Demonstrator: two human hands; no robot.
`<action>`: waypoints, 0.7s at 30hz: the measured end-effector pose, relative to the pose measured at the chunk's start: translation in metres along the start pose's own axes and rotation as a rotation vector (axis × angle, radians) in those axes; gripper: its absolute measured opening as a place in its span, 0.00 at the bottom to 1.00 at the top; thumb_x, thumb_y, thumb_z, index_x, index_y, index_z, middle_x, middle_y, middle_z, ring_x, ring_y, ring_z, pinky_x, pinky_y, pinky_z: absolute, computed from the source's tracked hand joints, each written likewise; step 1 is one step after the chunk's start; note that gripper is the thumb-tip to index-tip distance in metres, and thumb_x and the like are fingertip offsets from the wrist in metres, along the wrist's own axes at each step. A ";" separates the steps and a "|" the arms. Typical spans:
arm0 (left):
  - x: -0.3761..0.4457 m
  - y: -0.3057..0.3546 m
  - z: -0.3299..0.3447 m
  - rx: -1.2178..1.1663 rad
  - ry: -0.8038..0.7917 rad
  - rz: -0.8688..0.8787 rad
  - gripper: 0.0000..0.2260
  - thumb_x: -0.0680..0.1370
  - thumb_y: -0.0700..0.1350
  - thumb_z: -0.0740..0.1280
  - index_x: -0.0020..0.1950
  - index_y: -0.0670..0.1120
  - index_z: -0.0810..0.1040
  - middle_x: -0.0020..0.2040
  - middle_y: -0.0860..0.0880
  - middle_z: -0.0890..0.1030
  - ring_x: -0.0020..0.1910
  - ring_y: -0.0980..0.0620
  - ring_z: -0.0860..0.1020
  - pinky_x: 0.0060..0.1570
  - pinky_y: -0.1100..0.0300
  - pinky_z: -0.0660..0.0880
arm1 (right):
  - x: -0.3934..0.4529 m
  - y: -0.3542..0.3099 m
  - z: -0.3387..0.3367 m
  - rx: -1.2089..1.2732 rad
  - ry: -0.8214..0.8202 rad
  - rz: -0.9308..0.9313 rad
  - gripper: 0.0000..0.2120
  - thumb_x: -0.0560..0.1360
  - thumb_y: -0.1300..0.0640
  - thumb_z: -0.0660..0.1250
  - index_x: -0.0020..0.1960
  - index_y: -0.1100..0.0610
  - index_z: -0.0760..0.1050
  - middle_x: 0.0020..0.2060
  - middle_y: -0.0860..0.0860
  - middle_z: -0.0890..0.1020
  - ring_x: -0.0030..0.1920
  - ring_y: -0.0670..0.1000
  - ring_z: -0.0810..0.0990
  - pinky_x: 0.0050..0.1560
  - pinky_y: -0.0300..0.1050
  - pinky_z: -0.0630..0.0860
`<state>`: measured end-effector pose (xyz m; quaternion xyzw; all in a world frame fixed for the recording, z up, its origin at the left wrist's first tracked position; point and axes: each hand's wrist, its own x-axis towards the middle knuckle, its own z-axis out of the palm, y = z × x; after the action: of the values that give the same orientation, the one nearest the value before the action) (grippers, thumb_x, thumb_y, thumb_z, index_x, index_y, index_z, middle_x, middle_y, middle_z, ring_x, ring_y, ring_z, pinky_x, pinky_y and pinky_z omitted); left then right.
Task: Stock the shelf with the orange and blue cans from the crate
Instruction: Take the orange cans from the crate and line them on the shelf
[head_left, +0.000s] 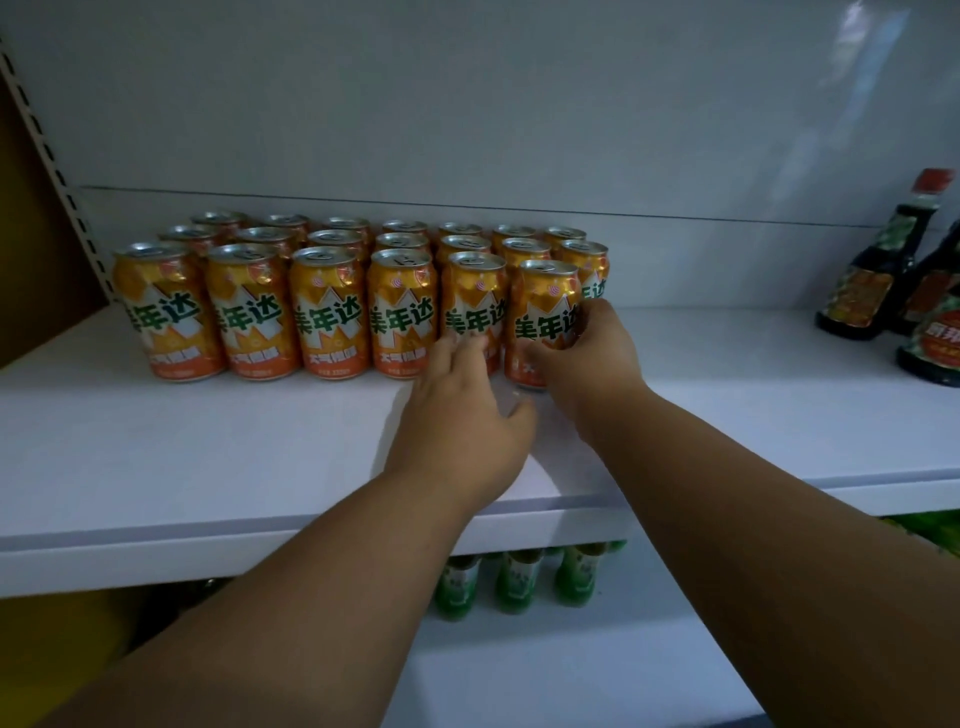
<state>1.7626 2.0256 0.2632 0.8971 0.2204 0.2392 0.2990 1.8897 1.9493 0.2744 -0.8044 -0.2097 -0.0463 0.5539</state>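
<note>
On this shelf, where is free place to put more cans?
Bare shelf lies between the can held by the right hand and the dark bottles, and along the front edge. The left side is crowded with orange cans.

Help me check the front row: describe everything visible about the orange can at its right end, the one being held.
The rightmost front can is an orange metal drink can with a silver lid and pull tab, green characters on a white jagged band, and a paler orange base strip. It stands upright on the white shelf, last in the front row, close beside its neighbour. The right hand holds its lower right side, fingers curled round it; the left hand reaches toward the neighbouring can.
</note>
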 end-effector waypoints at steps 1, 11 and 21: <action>0.000 0.000 0.000 -0.008 -0.003 0.003 0.34 0.78 0.57 0.66 0.80 0.52 0.54 0.81 0.54 0.52 0.79 0.51 0.53 0.73 0.56 0.56 | 0.001 0.000 0.002 -0.006 0.010 -0.003 0.25 0.68 0.56 0.79 0.60 0.51 0.72 0.51 0.46 0.81 0.53 0.50 0.82 0.56 0.51 0.80; 0.004 -0.002 0.003 -0.030 -0.027 0.018 0.34 0.77 0.58 0.67 0.79 0.55 0.56 0.81 0.54 0.52 0.79 0.51 0.55 0.73 0.54 0.58 | 0.013 0.000 0.010 -0.045 0.074 0.025 0.28 0.67 0.54 0.80 0.62 0.54 0.71 0.50 0.47 0.80 0.54 0.52 0.81 0.53 0.50 0.79; 0.003 0.000 -0.002 -0.075 0.000 0.045 0.29 0.77 0.53 0.68 0.76 0.51 0.63 0.77 0.52 0.62 0.73 0.47 0.65 0.70 0.50 0.67 | -0.009 -0.009 0.006 -0.103 0.036 0.004 0.31 0.67 0.51 0.80 0.63 0.55 0.70 0.57 0.52 0.80 0.55 0.52 0.80 0.49 0.43 0.75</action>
<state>1.7638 2.0279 0.2650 0.8900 0.1912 0.2539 0.3270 1.8770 1.9549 0.2776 -0.8314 -0.1953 -0.0705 0.5154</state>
